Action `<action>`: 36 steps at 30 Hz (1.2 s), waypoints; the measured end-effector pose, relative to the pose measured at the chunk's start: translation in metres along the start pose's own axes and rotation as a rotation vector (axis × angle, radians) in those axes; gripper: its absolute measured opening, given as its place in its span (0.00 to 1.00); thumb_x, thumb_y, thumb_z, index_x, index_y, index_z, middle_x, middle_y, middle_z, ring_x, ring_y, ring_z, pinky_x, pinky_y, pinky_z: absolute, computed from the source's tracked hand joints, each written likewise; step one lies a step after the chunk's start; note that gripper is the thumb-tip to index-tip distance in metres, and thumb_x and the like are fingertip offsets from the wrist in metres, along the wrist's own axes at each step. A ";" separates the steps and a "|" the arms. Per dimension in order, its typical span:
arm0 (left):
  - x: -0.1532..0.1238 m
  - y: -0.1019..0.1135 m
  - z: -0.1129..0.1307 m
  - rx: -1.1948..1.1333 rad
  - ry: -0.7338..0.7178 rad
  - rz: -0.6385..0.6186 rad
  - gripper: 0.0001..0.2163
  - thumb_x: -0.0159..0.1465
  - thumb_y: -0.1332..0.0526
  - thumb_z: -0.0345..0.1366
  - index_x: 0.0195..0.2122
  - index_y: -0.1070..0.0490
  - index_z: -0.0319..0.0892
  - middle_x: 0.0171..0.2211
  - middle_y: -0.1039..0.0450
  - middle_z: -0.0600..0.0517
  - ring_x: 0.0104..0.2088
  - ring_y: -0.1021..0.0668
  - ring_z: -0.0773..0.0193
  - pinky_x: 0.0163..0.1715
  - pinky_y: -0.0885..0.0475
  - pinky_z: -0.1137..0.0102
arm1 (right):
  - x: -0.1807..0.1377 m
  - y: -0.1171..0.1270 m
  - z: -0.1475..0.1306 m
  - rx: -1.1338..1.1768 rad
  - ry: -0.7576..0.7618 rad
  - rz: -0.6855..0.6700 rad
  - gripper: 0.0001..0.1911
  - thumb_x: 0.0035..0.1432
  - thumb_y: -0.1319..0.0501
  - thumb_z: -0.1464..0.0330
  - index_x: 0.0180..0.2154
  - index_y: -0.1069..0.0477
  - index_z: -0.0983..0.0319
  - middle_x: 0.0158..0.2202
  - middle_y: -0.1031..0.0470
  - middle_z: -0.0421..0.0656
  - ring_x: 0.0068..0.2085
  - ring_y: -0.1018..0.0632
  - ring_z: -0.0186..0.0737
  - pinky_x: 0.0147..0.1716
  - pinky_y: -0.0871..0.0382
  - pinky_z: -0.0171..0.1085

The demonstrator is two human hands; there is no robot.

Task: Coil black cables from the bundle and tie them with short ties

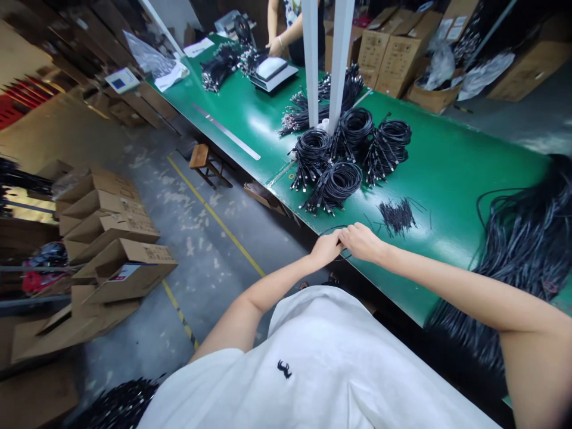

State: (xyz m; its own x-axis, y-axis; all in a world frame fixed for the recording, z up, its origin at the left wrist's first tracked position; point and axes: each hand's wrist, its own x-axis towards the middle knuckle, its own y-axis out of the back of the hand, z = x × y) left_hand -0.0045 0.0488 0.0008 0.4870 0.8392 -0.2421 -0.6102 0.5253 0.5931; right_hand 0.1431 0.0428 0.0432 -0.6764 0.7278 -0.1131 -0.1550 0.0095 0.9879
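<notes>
Black cable held between both hands at the near edge of the worktop; coiling partly complete.
Left hand and right hand meet with fingers curled closed on a thin black cable, whose slim loop shows just beyond the left hand; the exact fingertip grip is hidden. Directly ahead of the hands, on the worktop, stand four coiled bundles, judged complete. Near the right hand, ahead and to its right, lies a pile of short black ties, apparently unused stock. Well to the right of the right hand, a large mass of loose cables lies uncoiled; judged by this quantity, most of the work remains. The held piece appears unfinished.
</notes>
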 end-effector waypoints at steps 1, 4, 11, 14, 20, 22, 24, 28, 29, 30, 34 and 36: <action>-0.001 -0.012 0.001 -0.177 0.013 0.023 0.22 0.62 0.39 0.35 0.58 0.34 0.41 0.54 0.26 0.41 0.58 0.27 0.49 0.58 0.34 0.55 | 0.000 -0.001 0.005 0.023 -0.061 -0.026 0.08 0.57 0.46 0.76 0.35 0.28 0.68 0.32 0.27 0.51 0.33 0.30 0.42 0.32 0.50 0.41; -0.005 -0.035 -0.001 -0.793 0.088 -0.081 0.25 0.57 0.35 0.31 0.56 0.33 0.42 0.55 0.27 0.43 0.59 0.28 0.54 0.61 0.37 0.59 | -0.005 -0.007 0.011 0.078 -0.198 -0.056 0.09 0.57 0.46 0.75 0.36 0.27 0.69 0.34 0.27 0.53 0.34 0.29 0.44 0.32 0.50 0.41; 0.002 -0.041 0.002 -1.312 0.315 0.026 0.05 0.63 0.39 0.36 0.36 0.30 0.41 0.36 0.24 0.51 0.46 0.22 0.63 0.57 0.34 0.62 | -0.025 -0.024 -0.019 0.381 -0.494 0.131 0.16 0.64 0.53 0.72 0.37 0.26 0.67 0.36 0.24 0.52 0.38 0.26 0.45 0.36 0.44 0.40; 0.003 -0.052 0.010 -1.143 0.161 0.165 0.08 0.64 0.39 0.36 0.43 0.31 0.41 0.45 0.24 0.50 0.53 0.26 0.62 0.60 0.37 0.64 | -0.033 -0.035 -0.025 0.823 -0.745 0.343 0.17 0.64 0.52 0.66 0.37 0.26 0.63 0.43 0.22 0.49 0.43 0.25 0.43 0.40 0.39 0.38; -0.010 -0.068 0.021 -0.784 -0.014 0.112 0.13 0.66 0.43 0.41 0.48 0.30 0.40 0.53 0.27 0.45 0.53 0.26 0.60 0.59 0.36 0.64 | -0.055 -0.063 -0.026 1.888 -0.950 0.334 0.15 0.48 0.40 0.56 0.23 0.35 0.61 0.18 0.39 0.36 0.20 0.43 0.30 0.21 0.47 0.33; -0.016 -0.067 0.026 -0.762 -0.017 0.082 0.14 0.66 0.42 0.43 0.47 0.30 0.41 0.53 0.26 0.45 0.52 0.25 0.60 0.58 0.36 0.64 | -0.060 -0.065 -0.027 2.027 -0.916 0.225 0.18 0.44 0.38 0.53 0.20 0.38 0.60 0.14 0.52 0.31 0.17 0.51 0.27 0.17 0.54 0.32; -0.018 -0.064 0.032 -0.800 0.007 0.062 0.13 0.65 0.40 0.44 0.45 0.30 0.41 0.50 0.24 0.46 0.51 0.25 0.60 0.58 0.36 0.64 | -0.064 -0.063 -0.028 2.076 -0.908 0.185 0.22 0.42 0.36 0.50 0.18 0.42 0.59 0.14 0.54 0.30 0.17 0.53 0.25 0.16 0.57 0.32; -0.010 -0.055 0.042 -1.006 0.111 0.106 0.10 0.64 0.38 0.41 0.41 0.32 0.42 0.32 0.26 0.53 0.39 0.23 0.65 0.50 0.31 0.66 | -0.076 -0.053 -0.026 1.836 -0.913 0.191 0.25 0.47 0.37 0.49 0.17 0.39 0.61 0.14 0.47 0.34 0.18 0.46 0.27 0.19 0.54 0.32; -0.007 -0.052 0.044 -1.070 0.126 0.137 0.08 0.65 0.39 0.41 0.40 0.33 0.42 0.28 0.30 0.56 0.33 0.25 0.68 0.46 0.30 0.68 | -0.080 -0.051 -0.024 1.710 -0.903 0.229 0.24 0.50 0.38 0.50 0.18 0.37 0.62 0.15 0.44 0.36 0.19 0.43 0.28 0.20 0.50 0.33; -0.003 -0.049 0.045 -1.131 0.136 0.161 0.07 0.66 0.40 0.40 0.39 0.33 0.42 0.24 0.34 0.58 0.28 0.28 0.71 0.42 0.30 0.70 | -0.085 -0.050 -0.022 1.576 -0.898 0.297 0.23 0.53 0.39 0.51 0.20 0.33 0.62 0.17 0.40 0.37 0.22 0.39 0.30 0.23 0.45 0.33; 0.006 -0.046 0.051 -1.210 0.165 0.048 0.08 0.68 0.42 0.39 0.35 0.34 0.41 0.20 0.47 0.61 0.19 0.42 0.75 0.28 0.35 0.73 | -0.098 -0.057 -0.017 1.267 -0.849 0.549 0.19 0.59 0.43 0.54 0.40 0.27 0.62 0.35 0.26 0.44 0.35 0.27 0.38 0.39 0.31 0.38; 0.007 -0.048 0.056 -1.120 0.199 -0.036 0.07 0.67 0.41 0.37 0.34 0.33 0.40 0.20 0.44 0.60 0.20 0.39 0.73 0.31 0.33 0.72 | -0.097 -0.062 -0.018 1.260 -0.728 0.502 0.24 0.61 0.45 0.53 0.50 0.30 0.62 0.46 0.25 0.49 0.43 0.24 0.43 0.45 0.29 0.42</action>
State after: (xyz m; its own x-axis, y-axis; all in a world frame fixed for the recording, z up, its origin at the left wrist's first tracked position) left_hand 0.0632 0.0221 0.0134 0.4687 0.7759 -0.4222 -0.8617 0.2965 -0.4117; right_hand 0.2054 -0.0404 -0.0091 0.0737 0.9962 -0.0474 0.9173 -0.0491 0.3951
